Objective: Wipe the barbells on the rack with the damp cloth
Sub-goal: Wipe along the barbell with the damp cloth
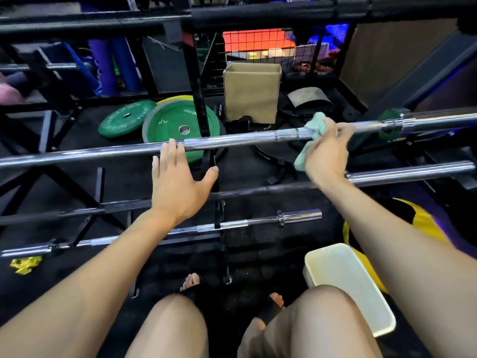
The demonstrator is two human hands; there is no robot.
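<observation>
Two hands [178, 187] at top barbell [232, 140]

Top barbell [232, 140]: polished chromed metal, glossy, with bright streak reflections. Cloth [316, 127], at 2 o'clock of centre: soft, crumpled pale-green fabric, matt. Dark bar [258, 190] below: dull black metal. Short bar [258, 221] at 6 o'clock of it: shiny chrome. Green plates [178, 127], at 11 o'clock: matt, rubber-like faces with metal hubs. Box [251, 93] at 12 o'clock: matt brown cardboard. Tub [348, 285], at 5 o'clock: smooth whitish plastic. Floor [258, 254]: dark, grainy, matt.
</observation>
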